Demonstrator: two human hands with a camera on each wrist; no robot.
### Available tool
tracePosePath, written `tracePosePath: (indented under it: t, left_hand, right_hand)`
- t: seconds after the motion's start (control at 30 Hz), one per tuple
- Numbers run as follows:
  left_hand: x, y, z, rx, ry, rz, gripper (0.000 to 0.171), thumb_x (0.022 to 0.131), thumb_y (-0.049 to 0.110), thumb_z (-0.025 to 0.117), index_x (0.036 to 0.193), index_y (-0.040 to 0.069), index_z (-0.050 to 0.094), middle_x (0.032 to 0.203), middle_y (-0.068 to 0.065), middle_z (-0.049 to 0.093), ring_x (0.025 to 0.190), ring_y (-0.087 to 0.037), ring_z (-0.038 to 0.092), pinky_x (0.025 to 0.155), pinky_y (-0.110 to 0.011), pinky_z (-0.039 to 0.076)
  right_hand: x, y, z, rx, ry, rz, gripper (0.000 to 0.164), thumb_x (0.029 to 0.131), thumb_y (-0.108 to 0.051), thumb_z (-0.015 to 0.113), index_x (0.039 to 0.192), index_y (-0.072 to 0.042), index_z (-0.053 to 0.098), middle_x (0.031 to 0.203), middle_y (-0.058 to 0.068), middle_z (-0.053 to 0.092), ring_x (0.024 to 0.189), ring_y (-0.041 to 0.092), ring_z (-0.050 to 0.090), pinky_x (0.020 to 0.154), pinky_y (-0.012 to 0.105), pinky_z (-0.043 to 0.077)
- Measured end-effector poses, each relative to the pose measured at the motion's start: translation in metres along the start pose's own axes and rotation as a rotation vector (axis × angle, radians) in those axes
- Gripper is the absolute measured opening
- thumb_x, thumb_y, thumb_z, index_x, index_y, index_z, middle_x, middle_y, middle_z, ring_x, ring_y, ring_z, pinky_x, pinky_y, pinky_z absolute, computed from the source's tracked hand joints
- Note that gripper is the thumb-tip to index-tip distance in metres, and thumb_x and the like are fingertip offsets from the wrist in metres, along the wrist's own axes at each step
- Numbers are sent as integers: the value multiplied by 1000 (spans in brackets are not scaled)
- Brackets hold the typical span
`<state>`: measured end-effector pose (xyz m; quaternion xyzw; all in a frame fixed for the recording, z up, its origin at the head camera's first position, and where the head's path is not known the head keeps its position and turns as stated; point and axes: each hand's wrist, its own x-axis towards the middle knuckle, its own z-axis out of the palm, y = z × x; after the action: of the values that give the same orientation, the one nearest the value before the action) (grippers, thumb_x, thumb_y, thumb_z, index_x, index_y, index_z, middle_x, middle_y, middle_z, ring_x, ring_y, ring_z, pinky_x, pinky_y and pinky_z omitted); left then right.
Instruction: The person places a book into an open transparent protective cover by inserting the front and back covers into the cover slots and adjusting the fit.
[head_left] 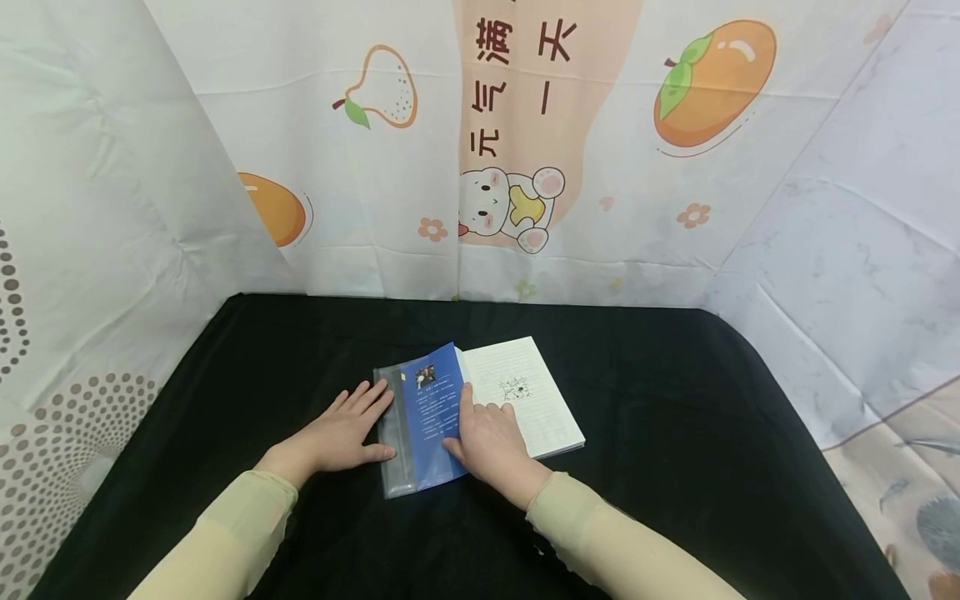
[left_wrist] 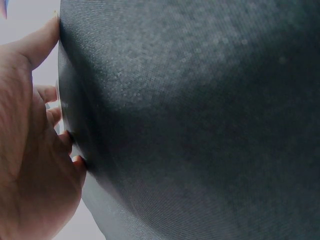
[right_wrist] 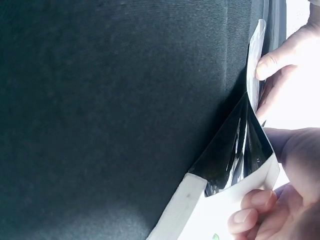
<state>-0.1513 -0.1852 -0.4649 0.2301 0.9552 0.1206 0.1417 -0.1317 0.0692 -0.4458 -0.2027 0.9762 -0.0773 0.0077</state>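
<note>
Laid open on black cloth: book. Pressed at the book's left edge by the spread left hand, at its fold by the half-bent right hand, probably keeping the blue flap flat.

An open book lies on black cloth, blue flap beside white page.
</note>
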Motion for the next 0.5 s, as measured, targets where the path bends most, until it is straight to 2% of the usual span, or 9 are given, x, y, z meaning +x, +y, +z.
tracePosePath:
  t: [0.5]
  left_hand:
    - [0,0,0,-4,-1,0,87,89,58,57,152,9,23,160,-12,11,144,-37,4,114,-60,9]
  right_hand:
    - [2,-1,1,4,-16,-3,90,87,-50,67,143,9,30,93,9,69,72,20,55,62,35,37]
